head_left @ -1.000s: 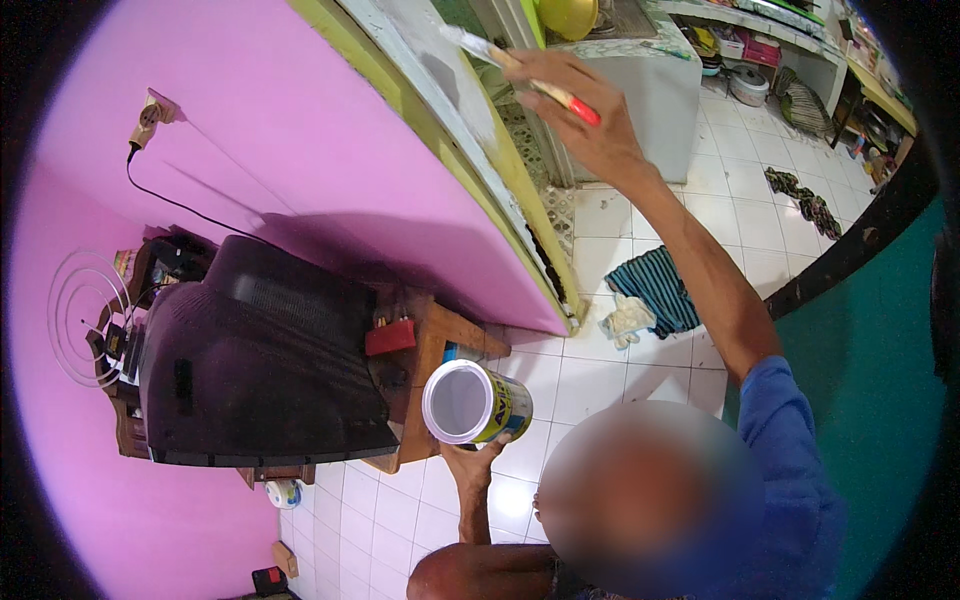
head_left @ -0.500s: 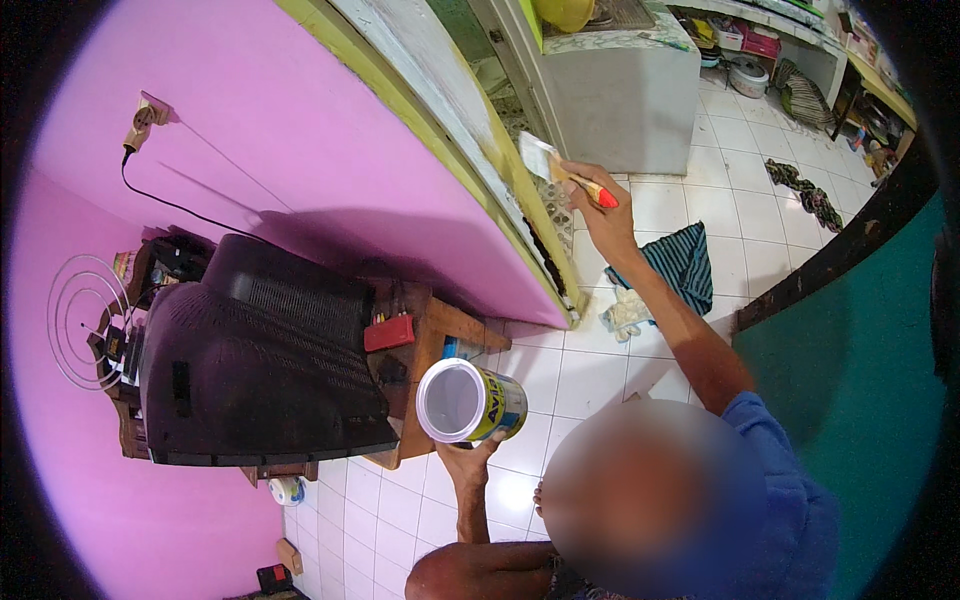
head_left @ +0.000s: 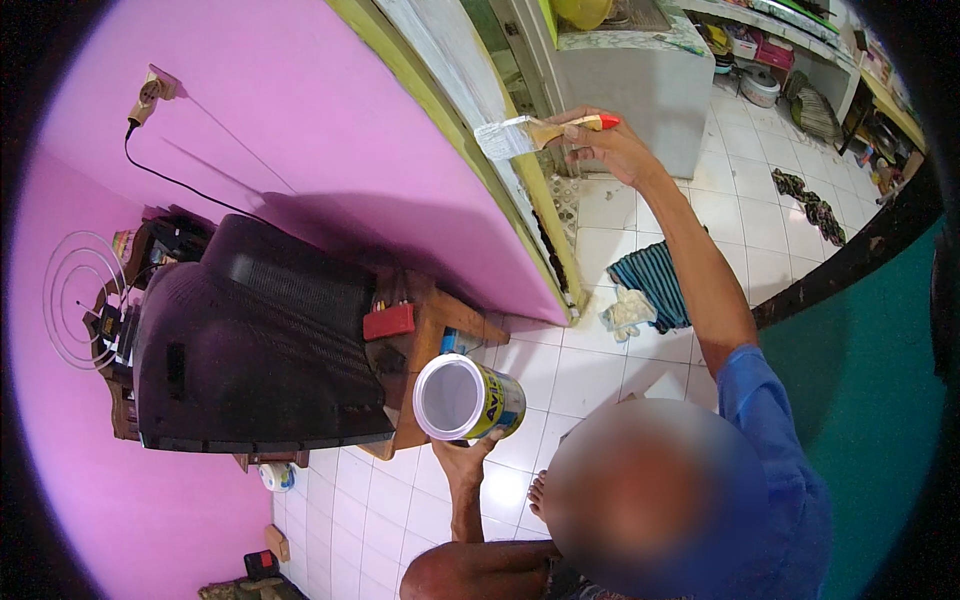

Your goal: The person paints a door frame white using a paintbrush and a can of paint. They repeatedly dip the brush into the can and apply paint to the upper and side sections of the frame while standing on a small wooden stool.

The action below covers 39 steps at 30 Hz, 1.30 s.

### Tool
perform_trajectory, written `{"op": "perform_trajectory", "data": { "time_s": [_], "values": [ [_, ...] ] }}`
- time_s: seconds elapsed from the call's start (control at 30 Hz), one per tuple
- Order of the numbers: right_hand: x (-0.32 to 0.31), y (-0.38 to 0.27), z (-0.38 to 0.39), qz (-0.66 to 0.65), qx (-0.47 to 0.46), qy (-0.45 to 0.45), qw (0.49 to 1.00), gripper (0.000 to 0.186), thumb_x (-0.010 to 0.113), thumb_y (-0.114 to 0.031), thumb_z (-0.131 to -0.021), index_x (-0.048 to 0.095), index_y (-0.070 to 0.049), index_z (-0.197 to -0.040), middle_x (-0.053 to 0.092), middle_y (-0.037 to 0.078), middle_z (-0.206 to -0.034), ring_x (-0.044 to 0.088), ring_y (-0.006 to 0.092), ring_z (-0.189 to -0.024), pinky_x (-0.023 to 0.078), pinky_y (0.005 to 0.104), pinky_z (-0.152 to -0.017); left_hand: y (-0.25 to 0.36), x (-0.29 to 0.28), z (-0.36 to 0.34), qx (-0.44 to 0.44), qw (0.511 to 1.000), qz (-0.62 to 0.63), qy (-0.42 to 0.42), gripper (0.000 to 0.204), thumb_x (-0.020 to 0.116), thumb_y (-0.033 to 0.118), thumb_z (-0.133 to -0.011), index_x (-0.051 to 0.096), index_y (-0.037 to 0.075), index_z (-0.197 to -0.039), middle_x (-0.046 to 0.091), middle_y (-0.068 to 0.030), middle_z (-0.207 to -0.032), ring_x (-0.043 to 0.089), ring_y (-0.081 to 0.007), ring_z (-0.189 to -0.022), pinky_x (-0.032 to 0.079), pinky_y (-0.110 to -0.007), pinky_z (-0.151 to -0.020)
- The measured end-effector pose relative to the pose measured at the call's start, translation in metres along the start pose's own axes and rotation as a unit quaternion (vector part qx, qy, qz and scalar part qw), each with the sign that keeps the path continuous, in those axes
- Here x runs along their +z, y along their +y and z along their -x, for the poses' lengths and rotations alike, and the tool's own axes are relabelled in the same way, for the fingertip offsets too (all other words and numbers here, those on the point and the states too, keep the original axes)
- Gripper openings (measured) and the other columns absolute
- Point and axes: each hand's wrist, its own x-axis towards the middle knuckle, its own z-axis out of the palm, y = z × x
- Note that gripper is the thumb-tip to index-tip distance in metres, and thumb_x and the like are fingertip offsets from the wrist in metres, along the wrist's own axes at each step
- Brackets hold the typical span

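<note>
My right hand (head_left: 602, 140) grips a paintbrush (head_left: 555, 130) by its wooden, red-tipped handle. White paint coats the brush's bristles, which lie against the white-painted middle strip of the door frame (head_left: 455, 75). Yellow-green edges run along both sides of that strip. Lower down, my left hand (head_left: 465, 462) holds a paint can (head_left: 508, 405) from below. The can is tilted with its mouth turned up, and whitish paint coats the inside. Its label is yellow and dark.
A large black television (head_left: 270, 340) sits on a wooden table (head_left: 430, 335) beside the pink wall (head_left: 220, 90). A red box (head_left: 388, 322) lies at the table's edge. On the tiled floor are a striped cloth (head_left: 655, 280) and a pale rag (head_left: 628, 310). A teal door (head_left: 850, 400) stands right.
My right hand has brought the brush left onto the door frame's white strip, with the bristles now touching it. The can in my left hand has hardly moved.
</note>
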Motion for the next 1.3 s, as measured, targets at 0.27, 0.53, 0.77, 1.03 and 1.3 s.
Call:
{"op": "perform_trajectory", "data": {
  "time_s": [0.27, 0.53, 0.77, 1.03, 1.3],
  "values": [
    [-0.012, 0.019, -0.004, -0.052, 0.005, 0.023, 0.998, 0.042, 0.072, -0.025, -0.099, 0.061, -0.004, -0.133, 0.07, 0.012, -0.126, 0.068, 0.0224, -0.114, 0.058, 0.0382, -0.086, 0.003, 0.003, -0.001, -0.005, 1.0, 0.007, -0.003, 0.084, 0.097, 0.013, -0.062, 0.055, -0.006, -0.132, 0.065, -0.0167, -0.122, 0.066, -0.0246, -0.111, 0.053, -0.039, -0.1],
    [-0.02, 0.007, 0.04, -0.024, 0.019, 0.146, 0.989, 0.036, 0.071, -0.016, -0.099, 0.063, -0.004, -0.131, 0.067, 0.011, -0.133, 0.069, 0.0245, -0.114, 0.058, 0.0413, -0.091, 0.006, 0.004, -0.002, -0.01, 1.0, -0.005, -0.003, 0.084, 0.098, 0.013, -0.062, 0.055, -0.007, -0.131, 0.066, -0.0174, -0.121, 0.067, -0.025, -0.111, 0.054, -0.039, -0.1],
    [0.036, -0.001, 0.078, 0.44, -0.145, -0.034, 0.886, 0.023, 0.074, -0.014, -0.093, 0.076, -0.013, -0.115, 0.075, 0.006, -0.121, 0.07, 0.0236, -0.109, 0.055, 0.0368, -0.096, -0.003, 0.008, -0.004, -0.01, 1.0, 0.001, -0.001, 0.09, 0.098, 0.013, -0.059, 0.052, -0.007, -0.134, 0.065, -0.0184, -0.123, 0.064, -0.0258, -0.116, 0.051, -0.04, -0.106],
    [0.069, -0.045, 0.026, 0.575, -0.258, -0.002, 0.777, 0.032, 0.071, -0.016, -0.094, 0.072, -0.023, -0.125, 0.073, 0.002, -0.125, 0.069, 0.0283, -0.112, 0.057, 0.0379, -0.094, 0.006, 0.014, -0.005, -0.028, 0.999, 0.007, -0.021, 0.092, 0.098, 0.013, -0.058, 0.049, -0.006, -0.134, 0.065, -0.0165, -0.123, 0.064, -0.0247, -0.115, 0.05, -0.039, -0.105],
    [0.094, -0.037, 0.032, 0.642, -0.414, 0.032, 0.645, 0.054, 0.074, 0.003, -0.079, 0.067, -0.013, -0.13, 0.066, 0.005, -0.134, 0.068, 0.0291, -0.109, 0.059, 0.0374, -0.093, 0.003, 0.01, -0.008, -0.013, 1.0, -0.01, -0.021, 0.092, 0.099, 0.018, -0.057, 0.052, -0.003, -0.134, 0.067, -0.0151, -0.124, 0.063, -0.024, -0.117, 0.048, -0.04, -0.107]
  ]
}}
